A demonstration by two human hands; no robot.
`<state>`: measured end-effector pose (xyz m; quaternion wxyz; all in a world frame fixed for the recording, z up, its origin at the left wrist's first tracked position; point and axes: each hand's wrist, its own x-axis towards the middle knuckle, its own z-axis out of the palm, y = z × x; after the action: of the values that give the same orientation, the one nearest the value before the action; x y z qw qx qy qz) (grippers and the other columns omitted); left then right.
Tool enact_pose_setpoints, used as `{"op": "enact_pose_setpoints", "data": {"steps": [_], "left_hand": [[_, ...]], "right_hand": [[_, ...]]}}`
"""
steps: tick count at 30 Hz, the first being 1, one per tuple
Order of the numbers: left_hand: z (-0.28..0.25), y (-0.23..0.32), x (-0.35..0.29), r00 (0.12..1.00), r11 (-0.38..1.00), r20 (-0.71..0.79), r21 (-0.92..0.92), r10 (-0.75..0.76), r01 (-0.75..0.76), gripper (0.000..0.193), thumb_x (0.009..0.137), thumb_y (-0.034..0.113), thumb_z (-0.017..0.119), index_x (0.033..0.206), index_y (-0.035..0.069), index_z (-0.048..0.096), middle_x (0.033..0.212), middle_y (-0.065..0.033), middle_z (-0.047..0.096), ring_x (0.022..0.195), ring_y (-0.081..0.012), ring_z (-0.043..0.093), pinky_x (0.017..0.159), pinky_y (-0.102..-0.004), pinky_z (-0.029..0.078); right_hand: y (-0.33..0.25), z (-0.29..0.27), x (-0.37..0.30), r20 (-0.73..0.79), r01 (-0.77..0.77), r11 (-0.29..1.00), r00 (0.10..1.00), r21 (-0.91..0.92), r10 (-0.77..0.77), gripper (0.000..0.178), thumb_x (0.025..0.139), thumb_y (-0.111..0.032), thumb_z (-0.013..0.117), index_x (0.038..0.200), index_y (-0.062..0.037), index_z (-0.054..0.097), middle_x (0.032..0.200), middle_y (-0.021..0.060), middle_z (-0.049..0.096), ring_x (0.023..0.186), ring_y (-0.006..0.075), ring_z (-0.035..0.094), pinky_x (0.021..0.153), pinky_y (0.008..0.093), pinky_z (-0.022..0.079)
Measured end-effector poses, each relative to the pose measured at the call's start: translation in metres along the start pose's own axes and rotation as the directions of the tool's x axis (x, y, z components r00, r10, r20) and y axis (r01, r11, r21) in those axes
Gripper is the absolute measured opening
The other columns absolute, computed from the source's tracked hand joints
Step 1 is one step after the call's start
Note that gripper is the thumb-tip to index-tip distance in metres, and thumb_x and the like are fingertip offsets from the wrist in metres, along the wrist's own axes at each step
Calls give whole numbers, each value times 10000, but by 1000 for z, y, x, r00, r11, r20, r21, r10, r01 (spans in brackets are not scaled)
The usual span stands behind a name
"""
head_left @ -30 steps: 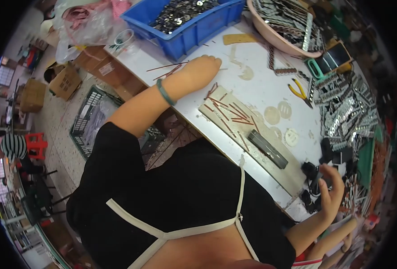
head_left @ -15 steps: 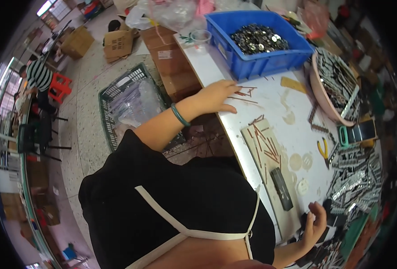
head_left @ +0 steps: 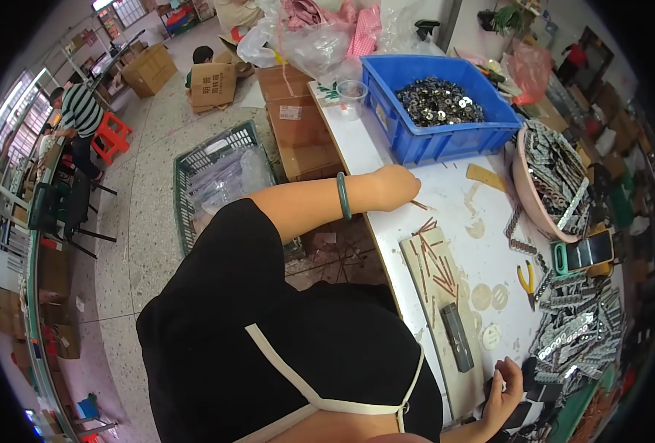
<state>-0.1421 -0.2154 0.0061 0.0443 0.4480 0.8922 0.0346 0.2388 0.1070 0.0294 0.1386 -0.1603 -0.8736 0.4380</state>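
Note:
My left hand [head_left: 395, 187], with a green bangle [head_left: 343, 196] at its wrist, is on the white table, near side of the blue bin. Its fingers curl under, out of sight, so what they hold is hidden; a thin reddish-brown rod [head_left: 420, 205] pokes out beside it. More such rods [head_left: 441, 272] lie scattered on a long pale board [head_left: 414, 258], along with a dark grey rectangular block [head_left: 457, 337]. Beside the board's near end my right hand [head_left: 506, 391] hovers, fingers loosely bent and apart, nothing seen in them.
A blue bin [head_left: 445, 146] of small metal pieces stands at the back, next to a clear cup [head_left: 352, 96]. To the right are a pink basin [head_left: 528, 188] of chain-like metal strips, yellow-handled pliers [head_left: 526, 279] and heaped metal strips [head_left: 567, 325]. A green crate [head_left: 185, 214] sits on the floor.
My left hand has gone from spread fingers to curled, over where several rods lay in the open. The view has shifted a little; my right hand keeps its loose bend.

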Motion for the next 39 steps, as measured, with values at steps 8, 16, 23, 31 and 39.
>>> {"op": "enact_pose_setpoints", "data": {"steps": [8, 16, 23, 31, 39], "left_hand": [[8, -18, -11, 992, 999, -126, -48, -27, 22, 172, 714, -13, 583, 882, -5, 621, 875, -195, 640, 863, -395, 622, 740, -464, 496], [-22, -41, -25, 870, 905, -483, -407, -99, -122, 274, 680, 72, 626, 945, 11, 665, 871, -144, 643, 808, -292, 648, 720, -378, 520], [-60, 48, -15, 973, 209, -211, -951, 94, -227, 150, 755, -26, 690, 895, -5, 641, 878, -53, 644, 821, -131, 628, 771, -284, 504], [-50, 167, 22, 860, 94, -162, -967, 483, -235, 129, 780, 15, 726, 887, 16, 653, 877, -21, 641, 779, -72, 561, 693, -233, 448], [-38, 186, 41, 867, 321, -196, -873, 458, -367, 477, 730, 35, 767, 1183, 29, 618, 1121, -97, 620, 938, -144, 583, 812, -280, 472]], "right_hand": [[4, 2, 7, 30, 14, 999, 999, -39, -13, 305, 897, -10, 585, 1201, 0, 596, 1032, 104, 654, 919, 156, 614, 811, 268, 470], [8, -2, 7, -40, -4, 998, 999, -68, 1, 288, 883, -13, 604, 1165, 42, 599, 1031, 120, 664, 938, 178, 634, 856, 293, 483], [-34, 38, 43, 35, 109, 981, 993, 162, -116, 277, 925, -42, 536, 1186, 39, 584, 1092, 120, 653, 1037, 193, 616, 927, 305, 462], [-96, 80, 47, 89, 8, 850, 994, 526, -64, 363, 1023, -176, 419, 1338, -5, 478, 956, 81, 621, 851, 147, 607, 780, 287, 492], [-54, 32, 42, 125, 23, 975, 991, 220, -52, 240, 1012, -234, 453, 997, -49, 605, 732, 53, 550, 580, 109, 516, 537, 263, 455]]}}
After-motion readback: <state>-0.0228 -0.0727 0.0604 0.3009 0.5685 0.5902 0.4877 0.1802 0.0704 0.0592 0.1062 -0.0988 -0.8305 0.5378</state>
